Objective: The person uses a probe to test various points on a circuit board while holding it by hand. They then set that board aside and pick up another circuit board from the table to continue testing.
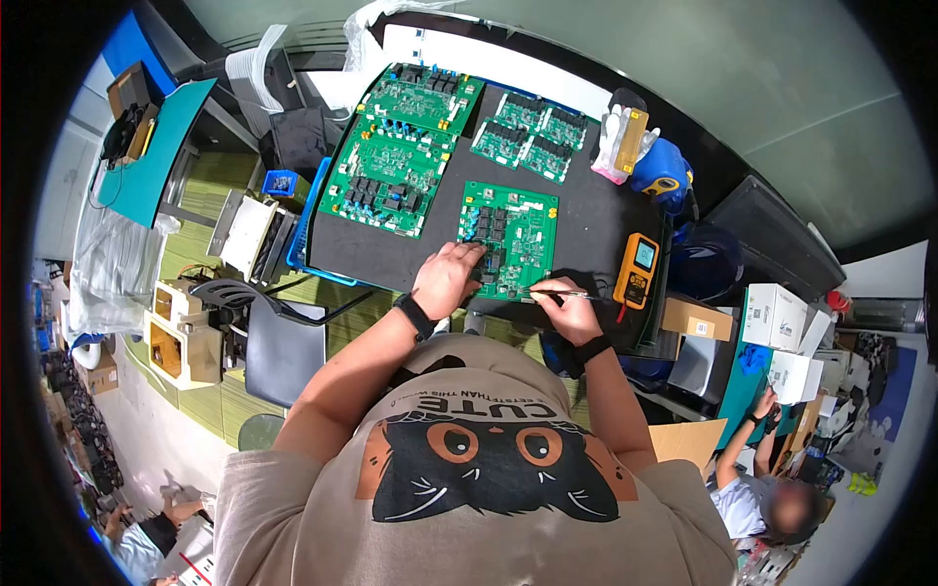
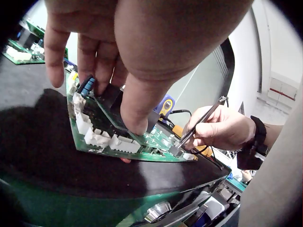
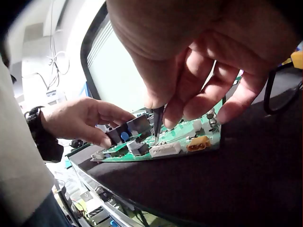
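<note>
A green circuit board (image 1: 532, 220) with black block components, blue parts and white connectors lies at the table's near edge. My left hand (image 1: 447, 276) holds it by its left part; in the left wrist view the thumb (image 2: 137, 113) and fingers straddle the black blocks (image 3: 137, 126). Tweezers (image 2: 203, 120) are pinched between the thumb and fingers of my right hand (image 1: 569, 311). Their dark tip (image 3: 157, 127) points down at the board surface, close behind a white connector (image 3: 164, 149) and left of a yellow connector (image 3: 199, 143). The right palm hides part of the board in the right wrist view.
Larger green boards (image 1: 391, 161) lie at the table's left, smaller boards (image 1: 528, 135) at the back. A yellow multimeter (image 1: 637, 271) stands right of my right hand, with a blue device (image 1: 662, 171) behind it. A chair (image 1: 283, 347) stands front left; another person (image 1: 752, 498) is at far right.
</note>
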The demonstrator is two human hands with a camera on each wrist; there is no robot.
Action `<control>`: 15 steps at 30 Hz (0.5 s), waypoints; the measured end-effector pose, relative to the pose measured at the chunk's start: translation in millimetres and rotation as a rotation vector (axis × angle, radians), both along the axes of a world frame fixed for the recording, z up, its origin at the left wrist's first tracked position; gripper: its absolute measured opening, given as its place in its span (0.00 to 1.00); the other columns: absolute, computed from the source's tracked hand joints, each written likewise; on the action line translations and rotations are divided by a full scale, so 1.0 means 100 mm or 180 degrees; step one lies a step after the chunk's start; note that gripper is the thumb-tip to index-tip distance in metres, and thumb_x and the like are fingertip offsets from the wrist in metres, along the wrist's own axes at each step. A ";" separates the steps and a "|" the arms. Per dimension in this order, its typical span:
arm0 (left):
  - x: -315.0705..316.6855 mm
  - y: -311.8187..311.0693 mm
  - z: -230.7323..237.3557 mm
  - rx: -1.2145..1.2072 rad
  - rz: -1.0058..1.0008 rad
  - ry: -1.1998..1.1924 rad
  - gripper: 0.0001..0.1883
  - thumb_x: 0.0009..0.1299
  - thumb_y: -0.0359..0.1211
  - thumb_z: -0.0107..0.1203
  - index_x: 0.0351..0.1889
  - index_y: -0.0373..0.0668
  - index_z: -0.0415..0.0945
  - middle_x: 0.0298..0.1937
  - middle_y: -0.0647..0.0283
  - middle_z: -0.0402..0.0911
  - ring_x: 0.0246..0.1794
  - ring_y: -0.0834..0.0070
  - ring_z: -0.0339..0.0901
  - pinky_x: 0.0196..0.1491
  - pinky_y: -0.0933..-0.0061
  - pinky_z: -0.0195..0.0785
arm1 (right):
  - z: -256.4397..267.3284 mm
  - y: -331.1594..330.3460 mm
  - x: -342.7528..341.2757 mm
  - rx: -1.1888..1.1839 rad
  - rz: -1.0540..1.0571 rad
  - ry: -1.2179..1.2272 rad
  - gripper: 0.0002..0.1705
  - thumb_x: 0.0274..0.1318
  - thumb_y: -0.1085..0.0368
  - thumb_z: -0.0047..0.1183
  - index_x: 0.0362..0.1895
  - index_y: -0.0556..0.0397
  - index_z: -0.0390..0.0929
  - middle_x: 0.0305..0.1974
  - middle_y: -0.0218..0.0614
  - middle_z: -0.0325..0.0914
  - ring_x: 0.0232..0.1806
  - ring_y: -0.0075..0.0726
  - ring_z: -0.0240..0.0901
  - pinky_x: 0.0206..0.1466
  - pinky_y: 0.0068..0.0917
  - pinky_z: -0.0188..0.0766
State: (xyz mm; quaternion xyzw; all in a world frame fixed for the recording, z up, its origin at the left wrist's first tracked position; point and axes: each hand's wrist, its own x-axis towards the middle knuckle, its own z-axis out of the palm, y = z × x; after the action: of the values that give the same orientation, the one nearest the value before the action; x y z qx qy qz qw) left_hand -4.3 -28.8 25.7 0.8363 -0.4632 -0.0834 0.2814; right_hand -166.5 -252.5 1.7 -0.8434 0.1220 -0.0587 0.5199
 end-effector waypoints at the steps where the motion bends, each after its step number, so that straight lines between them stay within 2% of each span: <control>1: 0.00 0.00 0.00 -0.0011 -0.0006 -0.0002 0.36 0.53 0.28 0.71 0.63 0.39 0.72 0.59 0.56 0.79 0.57 0.55 0.75 0.60 0.58 0.70 | 0.00 0.00 0.00 -0.0074 0.0026 0.0011 0.08 0.60 0.66 0.62 0.42 0.55 0.85 0.41 0.45 0.82 0.44 0.46 0.80 0.50 0.36 0.76; 5: 0.01 0.00 -0.02 0.0000 -0.0021 -0.0005 0.36 0.53 0.29 0.71 0.63 0.39 0.72 0.59 0.56 0.79 0.57 0.55 0.75 0.60 0.59 0.70 | 0.02 0.02 0.02 -0.0136 0.0007 0.0010 0.07 0.60 0.66 0.62 0.41 0.55 0.85 0.39 0.44 0.83 0.44 0.46 0.80 0.50 0.36 0.75; 8: 0.01 0.01 -0.01 -0.0013 -0.0032 -0.0012 0.36 0.53 0.29 0.71 0.63 0.39 0.72 0.59 0.56 0.79 0.57 0.55 0.75 0.60 0.59 0.70 | 0.21 0.06 0.11 -0.0461 0.0207 -0.0128 0.06 0.60 0.66 0.61 0.38 0.55 0.84 0.37 0.43 0.83 0.44 0.48 0.78 0.51 0.39 0.74; 10: 0.01 0.01 0.01 -0.0003 -0.0031 -0.0003 0.36 0.53 0.29 0.71 0.63 0.39 0.72 0.59 0.55 0.79 0.57 0.55 0.75 0.60 0.59 0.70 | 0.28 0.10 0.17 -0.1038 0.0430 -0.0176 0.04 0.59 0.67 0.59 0.35 0.54 0.83 0.36 0.41 0.83 0.44 0.50 0.77 0.51 0.43 0.73; 15: 0.01 0.00 0.01 0.0004 -0.0025 0.0010 0.35 0.53 0.28 0.71 0.63 0.39 0.73 0.59 0.55 0.79 0.57 0.55 0.75 0.60 0.59 0.70 | 0.30 0.18 0.24 -0.1474 0.0603 -0.0248 0.05 0.57 0.66 0.57 0.34 0.52 0.82 0.35 0.39 0.83 0.44 0.49 0.78 0.51 0.44 0.72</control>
State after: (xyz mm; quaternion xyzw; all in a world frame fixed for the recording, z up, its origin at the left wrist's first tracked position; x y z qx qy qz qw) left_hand -3.3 -28.6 26.7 0.8345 -0.4660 -0.0860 0.2812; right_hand -142.7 -234.5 31.8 -0.9448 0.0056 -0.0687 0.3203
